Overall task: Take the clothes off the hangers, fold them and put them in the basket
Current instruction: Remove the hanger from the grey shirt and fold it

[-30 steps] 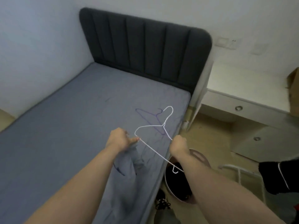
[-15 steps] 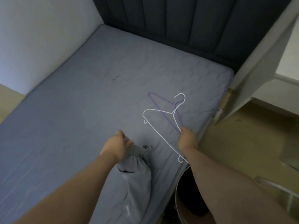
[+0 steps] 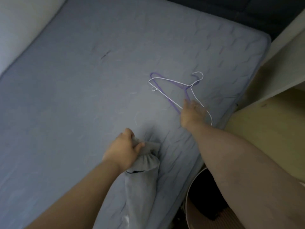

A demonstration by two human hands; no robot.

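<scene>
Left hand (image 3: 123, 149) clenches the grey garment (image 3: 142, 171) at the bed (image 3: 82, 80)'s right edge, likely for folding. Right hand (image 3: 192, 113), fingers loosely straight, rests on the white hanger (image 3: 173, 81), stacked aside on the purple hanger (image 3: 158, 87).

You see a dim, bluish picture with soft light and no glare, where your right hand (image 3: 191, 113) looks smeared, a faint shadow lies on the bed (image 3: 82, 80) by the grey cloth (image 3: 143, 171), and the corners bend and darken near the basket (image 3: 186, 199).
</scene>
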